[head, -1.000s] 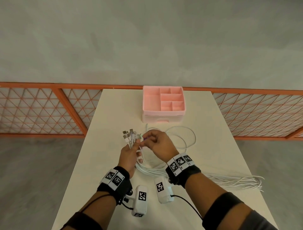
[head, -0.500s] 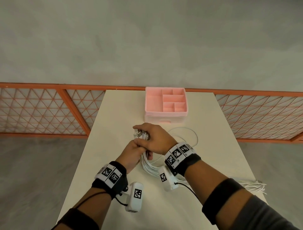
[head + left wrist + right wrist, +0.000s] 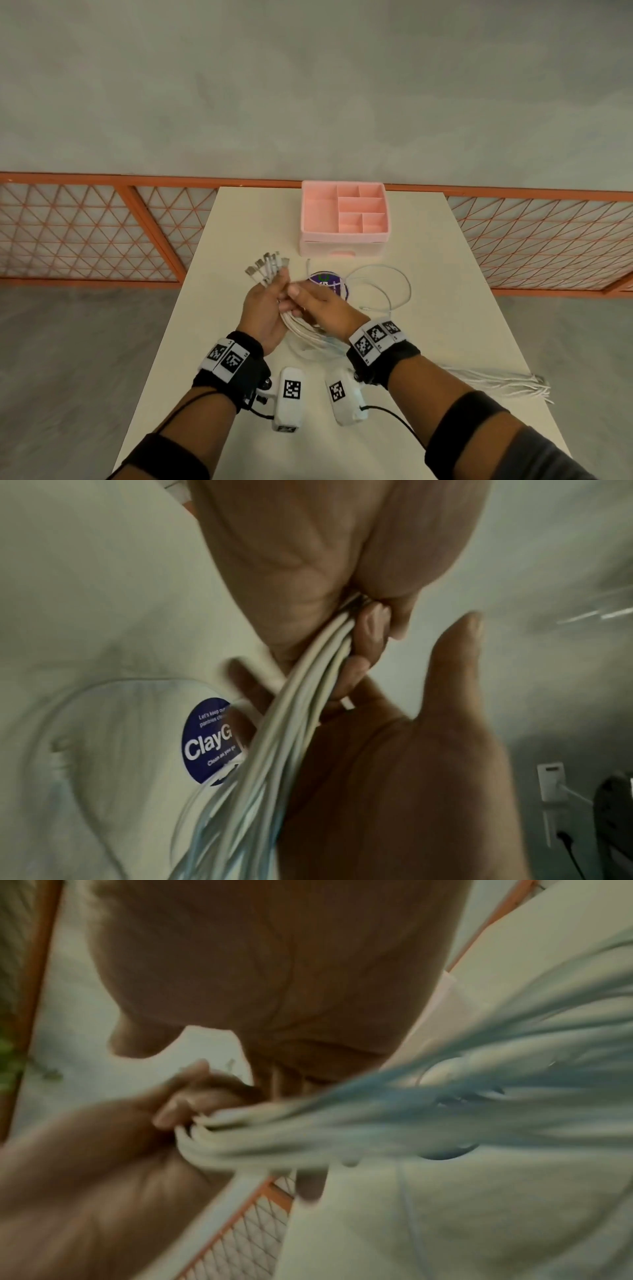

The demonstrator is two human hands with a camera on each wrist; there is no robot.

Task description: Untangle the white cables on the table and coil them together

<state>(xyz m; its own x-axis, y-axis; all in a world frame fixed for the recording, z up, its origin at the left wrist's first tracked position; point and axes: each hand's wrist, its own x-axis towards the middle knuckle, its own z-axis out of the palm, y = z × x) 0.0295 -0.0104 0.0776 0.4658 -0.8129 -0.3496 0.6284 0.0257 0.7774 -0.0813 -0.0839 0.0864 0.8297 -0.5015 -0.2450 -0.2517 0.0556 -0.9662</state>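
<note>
Table [image 3: 219, 308]: blue "ClayG" sticker [image 3: 209, 739], white cables [image 3: 305, 330]

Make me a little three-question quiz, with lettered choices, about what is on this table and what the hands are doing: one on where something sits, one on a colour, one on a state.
1. Where is the organiser box?
A. at the table's far edge
B. beside the person's elbows
C. on the floor

2. What colour is the round sticker?
A. red
B. dark blue
C. yellow

3. What is the left hand doing?
A. lying flat on the table
B. gripping the cables just below their plugs
C. pulling open a drawer

Answers: 1 A, it stands beyond the hands on the table. 2 B, the left wrist view shows white lettering on dark blue. 3 B, the plugs fan out above its fingers.
</note>
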